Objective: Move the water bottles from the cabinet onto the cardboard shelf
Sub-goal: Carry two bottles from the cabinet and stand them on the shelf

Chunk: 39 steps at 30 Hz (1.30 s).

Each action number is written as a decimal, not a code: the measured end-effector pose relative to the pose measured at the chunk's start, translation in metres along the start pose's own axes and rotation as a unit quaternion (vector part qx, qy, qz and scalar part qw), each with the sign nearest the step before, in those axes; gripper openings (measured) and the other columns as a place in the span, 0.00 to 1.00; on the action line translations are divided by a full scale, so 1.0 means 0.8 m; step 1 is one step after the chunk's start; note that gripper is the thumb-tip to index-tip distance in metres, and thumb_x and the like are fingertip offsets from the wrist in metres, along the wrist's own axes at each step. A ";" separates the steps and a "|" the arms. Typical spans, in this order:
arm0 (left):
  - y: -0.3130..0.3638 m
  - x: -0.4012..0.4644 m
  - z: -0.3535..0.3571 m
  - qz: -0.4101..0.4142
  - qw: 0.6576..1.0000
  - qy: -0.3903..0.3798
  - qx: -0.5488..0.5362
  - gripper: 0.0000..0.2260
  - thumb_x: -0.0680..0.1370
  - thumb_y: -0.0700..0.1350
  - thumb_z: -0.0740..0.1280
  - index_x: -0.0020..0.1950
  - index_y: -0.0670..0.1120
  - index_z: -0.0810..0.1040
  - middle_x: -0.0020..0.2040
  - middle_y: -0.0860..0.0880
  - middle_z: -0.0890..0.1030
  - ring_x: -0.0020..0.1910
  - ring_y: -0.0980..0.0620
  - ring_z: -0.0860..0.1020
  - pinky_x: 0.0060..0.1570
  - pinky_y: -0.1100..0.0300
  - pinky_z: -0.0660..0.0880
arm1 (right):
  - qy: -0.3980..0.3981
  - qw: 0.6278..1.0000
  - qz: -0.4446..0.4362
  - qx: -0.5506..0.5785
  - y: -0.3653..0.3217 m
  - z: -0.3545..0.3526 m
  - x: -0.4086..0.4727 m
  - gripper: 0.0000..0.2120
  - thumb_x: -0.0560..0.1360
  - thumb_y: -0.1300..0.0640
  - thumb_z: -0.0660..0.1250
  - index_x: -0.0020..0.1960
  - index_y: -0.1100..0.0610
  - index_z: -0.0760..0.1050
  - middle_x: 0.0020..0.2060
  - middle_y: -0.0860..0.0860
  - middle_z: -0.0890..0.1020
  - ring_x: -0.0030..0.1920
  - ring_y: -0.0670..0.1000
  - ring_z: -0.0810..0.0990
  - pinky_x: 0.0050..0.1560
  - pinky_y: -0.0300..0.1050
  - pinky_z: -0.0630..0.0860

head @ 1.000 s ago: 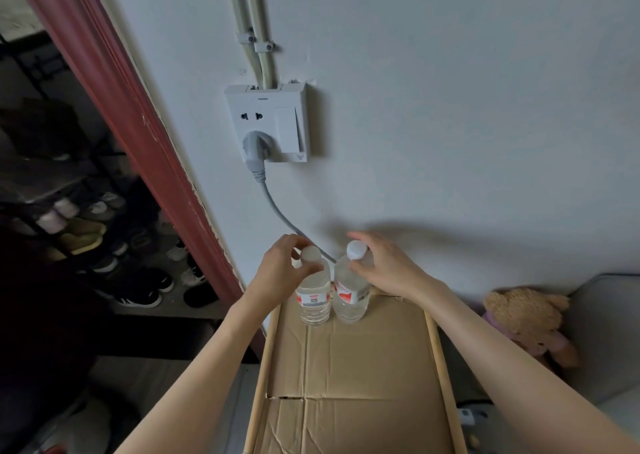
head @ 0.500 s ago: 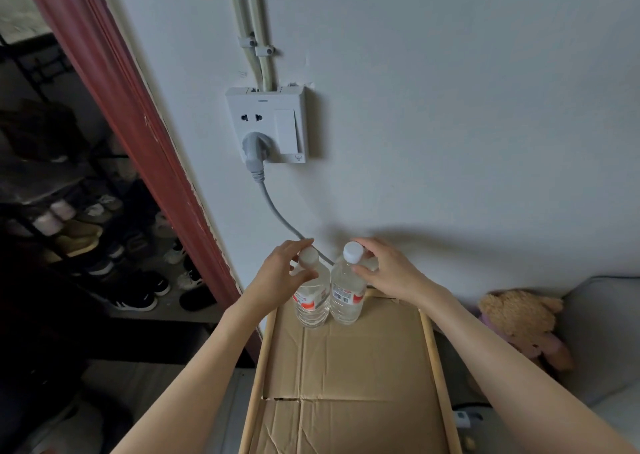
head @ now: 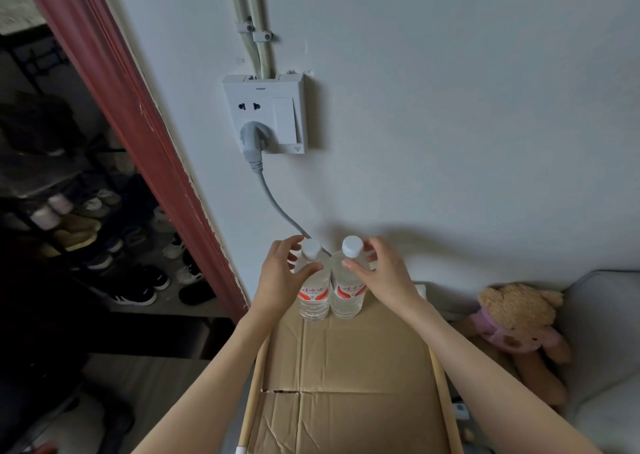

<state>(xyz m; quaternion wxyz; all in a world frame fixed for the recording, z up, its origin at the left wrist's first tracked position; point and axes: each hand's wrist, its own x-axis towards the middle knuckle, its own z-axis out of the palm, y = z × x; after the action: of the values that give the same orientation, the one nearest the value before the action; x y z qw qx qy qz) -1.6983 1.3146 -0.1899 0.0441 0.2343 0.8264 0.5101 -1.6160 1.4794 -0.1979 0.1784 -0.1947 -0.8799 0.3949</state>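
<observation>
Two clear water bottles with white caps and red-and-white labels stand upright, side by side and touching, at the far end of the cardboard shelf [head: 346, 367], close to the wall. My left hand [head: 277, 280] wraps its thumb and fingers around the neck of the left bottle [head: 314, 297]. My right hand [head: 384, 273] holds the neck of the right bottle [head: 348, 294] the same way. Both caps show above my fingers. The cabinet is out of view.
A wall socket [head: 265, 117] with a grey plug hangs above; its cable [head: 277, 207] runs down behind the bottles. A red door frame [head: 138, 124] and a shoe rack [head: 86, 228] are on the left. A teddy bear [head: 516, 322] leans on a grey cushion [head: 606, 332] at the right.
My right hand slid from over the cap down to the neck of the right bottle. The bottles stayed upright at the far end of the cardboard.
</observation>
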 end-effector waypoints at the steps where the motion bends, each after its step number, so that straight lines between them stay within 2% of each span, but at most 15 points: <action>1: -0.004 -0.003 0.000 -0.008 1.000 -0.007 -0.008 0.26 0.69 0.43 0.73 0.64 0.46 0.69 0.54 0.50 0.72 0.49 0.53 0.73 0.45 0.69 0.69 | -0.005 1.000 0.006 0.020 0.006 0.003 -0.003 0.20 0.68 0.49 0.72 0.55 0.57 0.70 0.51 0.51 0.75 0.50 0.49 0.74 0.47 0.39 0.69; 3: -0.014 -0.012 -0.001 -0.031 0.999 -0.022 -0.024 0.30 0.69 0.42 0.73 0.68 0.45 0.65 0.58 0.49 0.69 0.53 0.54 0.71 0.50 0.66 0.69 | -0.036 0.997 0.042 0.060 0.020 0.007 -0.012 0.26 0.67 0.49 0.73 0.61 0.54 0.68 0.56 0.50 0.73 0.53 0.48 0.74 0.52 0.42 0.72; 6: -0.041 -0.028 0.005 -0.094 0.993 -0.047 -0.049 0.36 0.68 0.43 0.74 0.71 0.45 0.58 0.63 0.48 0.67 0.57 0.54 0.69 0.59 0.58 0.69 | -0.115 0.984 0.117 0.068 0.049 0.018 -0.029 0.37 0.65 0.42 0.72 0.69 0.48 0.61 0.63 0.46 0.72 0.59 0.48 0.75 0.61 0.49 0.73; 8: -0.060 -0.040 0.013 -0.140 0.986 -0.075 -0.046 0.37 0.69 0.44 0.73 0.72 0.46 0.56 0.67 0.47 0.67 0.61 0.52 0.69 0.62 0.58 0.67 | -0.162 0.974 0.142 0.069 0.064 0.030 -0.037 0.38 0.66 0.42 0.71 0.71 0.47 0.57 0.66 0.46 0.71 0.63 0.48 0.72 0.64 0.50 0.70; 10: -0.074 -0.048 0.023 -0.169 0.980 -0.091 -0.045 0.36 0.70 0.46 0.73 0.72 0.48 0.56 0.69 0.46 0.67 0.64 0.51 0.69 0.61 0.60 0.66 | -0.178 0.966 0.163 0.092 0.071 0.042 -0.041 0.37 0.69 0.45 0.70 0.71 0.49 0.55 0.67 0.47 0.70 0.64 0.48 0.71 0.63 0.47 0.69; 13: -0.082 -0.053 0.039 -0.175 0.979 -0.093 -0.045 0.32 0.70 0.45 0.72 0.69 0.51 0.61 0.68 0.47 0.68 0.55 0.58 0.74 0.56 0.65 0.69 | -0.173 0.956 0.201 0.122 0.078 0.061 -0.043 0.32 0.70 0.47 0.70 0.69 0.50 0.60 0.64 0.48 0.72 0.64 0.51 0.71 0.61 0.45 0.67; 15: -0.081 -0.052 0.048 -0.179 0.978 -0.090 -0.066 0.29 0.71 0.41 0.72 0.68 0.49 0.64 0.61 0.54 0.72 0.48 0.64 0.75 0.49 0.75 0.71 | -0.158 0.950 0.215 0.160 0.082 0.072 -0.042 0.29 0.69 0.48 0.71 0.66 0.47 0.62 0.62 0.48 0.73 0.64 0.51 0.71 0.63 0.47 0.67; 17: -0.078 -0.049 0.054 -0.181 0.978 -0.077 -0.070 0.25 0.71 0.37 0.71 0.66 0.44 0.67 0.52 0.60 0.73 0.46 0.63 0.75 0.43 0.80 0.70 | -0.137 0.945 0.225 0.192 0.085 0.081 -0.043 0.29 0.69 0.50 0.71 0.65 0.47 0.62 0.59 0.44 0.73 0.62 0.47 0.72 0.62 0.46 0.68; 19: -0.077 -0.046 0.056 -0.182 0.980 -0.060 -0.060 0.22 0.71 0.37 0.70 0.63 0.42 0.68 0.47 0.62 0.73 0.45 0.61 0.75 0.42 0.81 0.70 | -0.111 0.940 0.235 0.221 0.083 0.087 -0.044 0.29 0.69 0.55 0.71 0.66 0.49 0.61 0.57 0.42 0.71 0.58 0.42 0.71 0.59 0.42 0.68; 23: -0.075 -0.037 0.058 -0.178 0.981 -0.047 -0.056 0.19 0.72 0.38 0.70 0.61 0.41 0.70 0.43 0.63 0.71 0.43 0.68 0.73 0.39 0.82 0.67 | -0.068 0.943 0.249 0.211 0.089 0.100 -0.045 0.27 0.68 0.52 0.73 0.61 0.50 0.63 0.58 0.45 0.73 0.59 0.46 0.72 0.61 0.47 0.70; 27: -0.069 -0.029 0.059 -0.191 0.979 -0.041 -0.056 0.22 0.72 0.38 0.69 0.64 0.41 0.68 0.42 0.64 0.68 0.48 0.57 0.72 0.37 0.83 0.66 | -0.059 0.942 0.249 0.216 0.084 0.097 -0.037 0.27 0.69 0.54 0.72 0.62 0.49 0.63 0.55 0.42 0.72 0.56 0.43 0.70 0.58 0.43 0.69; 29: -0.070 -0.028 0.060 -0.197 0.978 -0.042 -0.057 0.22 0.72 0.38 0.70 0.64 0.42 0.67 0.43 0.65 0.67 0.51 0.57 0.71 0.37 0.80 0.68 | -0.064 0.938 0.244 0.237 0.083 0.095 -0.036 0.28 0.69 0.57 0.72 0.63 0.50 0.62 0.56 0.41 0.71 0.57 0.41 0.69 0.57 0.39 0.67; 34: -0.071 -0.028 0.059 -0.188 0.980 -0.042 -0.057 0.22 0.72 0.39 0.70 0.64 0.42 0.67 0.44 0.66 0.66 0.53 0.56 0.72 0.50 0.67 0.67 | -0.066 0.930 0.248 0.264 0.082 0.093 -0.035 0.30 0.69 0.60 0.72 0.64 0.50 0.61 0.58 0.41 0.69 0.60 0.42 0.67 0.60 0.38 0.65; 36: -0.073 -0.028 0.061 -0.189 0.980 -0.039 -0.059 0.22 0.72 0.38 0.70 0.64 0.42 0.67 0.44 0.66 0.66 0.53 0.56 0.72 0.48 0.71 0.67 | -0.070 0.929 0.242 0.272 0.081 0.092 -0.035 0.29 0.69 0.61 0.72 0.62 0.49 0.60 0.57 0.41 0.69 0.60 0.41 0.67 0.61 0.38 0.64; 39: -0.075 -0.028 0.063 -0.188 0.980 -0.031 -0.062 0.22 0.71 0.36 0.70 0.63 0.41 0.68 0.43 0.64 0.67 0.53 0.55 0.72 0.39 0.82 0.66 | -0.066 0.928 0.237 0.280 0.081 0.092 -0.034 0.27 0.68 0.62 0.72 0.58 0.48 0.60 0.57 0.43 0.70 0.60 0.42 0.68 0.61 0.38 0.65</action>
<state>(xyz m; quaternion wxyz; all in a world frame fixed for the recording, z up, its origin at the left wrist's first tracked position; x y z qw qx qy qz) -1.6830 1.3242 -0.2694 0.1793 0.0870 0.8207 0.5355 -1.6138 1.4593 -0.2978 0.0682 -0.3137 -0.6717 0.6677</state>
